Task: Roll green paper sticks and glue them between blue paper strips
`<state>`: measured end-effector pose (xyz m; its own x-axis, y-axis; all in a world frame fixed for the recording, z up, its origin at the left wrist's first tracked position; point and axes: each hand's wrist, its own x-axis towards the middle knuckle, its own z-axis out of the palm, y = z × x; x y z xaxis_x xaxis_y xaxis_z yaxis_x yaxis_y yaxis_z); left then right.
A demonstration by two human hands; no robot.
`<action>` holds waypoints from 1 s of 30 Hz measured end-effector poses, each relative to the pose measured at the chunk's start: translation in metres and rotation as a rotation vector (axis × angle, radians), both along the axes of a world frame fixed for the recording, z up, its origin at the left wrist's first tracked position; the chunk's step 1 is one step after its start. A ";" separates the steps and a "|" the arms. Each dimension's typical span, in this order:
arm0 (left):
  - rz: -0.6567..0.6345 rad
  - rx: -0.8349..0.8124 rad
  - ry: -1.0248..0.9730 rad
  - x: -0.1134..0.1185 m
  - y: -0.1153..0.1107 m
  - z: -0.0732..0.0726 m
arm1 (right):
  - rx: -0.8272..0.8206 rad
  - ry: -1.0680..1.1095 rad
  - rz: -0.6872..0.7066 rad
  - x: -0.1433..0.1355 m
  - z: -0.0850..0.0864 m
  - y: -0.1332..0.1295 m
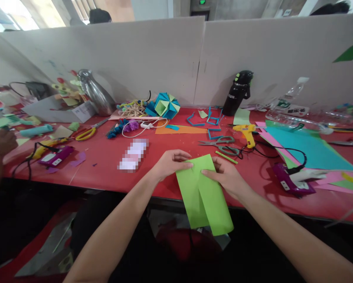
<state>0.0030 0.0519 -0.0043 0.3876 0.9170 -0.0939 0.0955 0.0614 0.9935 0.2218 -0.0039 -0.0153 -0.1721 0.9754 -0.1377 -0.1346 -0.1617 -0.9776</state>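
"Lime-green paper (207, 196) hung in the lower middle of the frame. Which step did it seem to be at?"

"Folding, by the look of it. One flap (217, 206) lay over the sheet from its right side, and the bend at the lower right was rounded, so the crease was probably not yet pressed flat."

"What did the next move call for, then?"

"Most likely squaring the flap's edge against the sheet, then running a finger down the bend with the other hand steadying the paper. Pressing too early could have set the crease crooked."

"And the grip?"

"Both hands were grasping the paper. The left hand (168, 166) pinched it near the upper left corner, thumb on the face and fingers behind. The right hand (230, 177) pinched the flap's upper end, its thumb close to the left one but not touching it."

"So where did the paper lie from there?"

"Mostly below the grip. Its upper end was over the red table (102, 157), while the lower end hung past the near edge, toward the bottom of the frame. Scissors (218, 143) and a yellow hot-glue gun (247, 137) lay right of centre, apart from both hands."
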 end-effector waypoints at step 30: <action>0.159 0.152 -0.112 0.016 -0.018 0.002 | 0.044 0.012 -0.090 -0.003 0.004 -0.005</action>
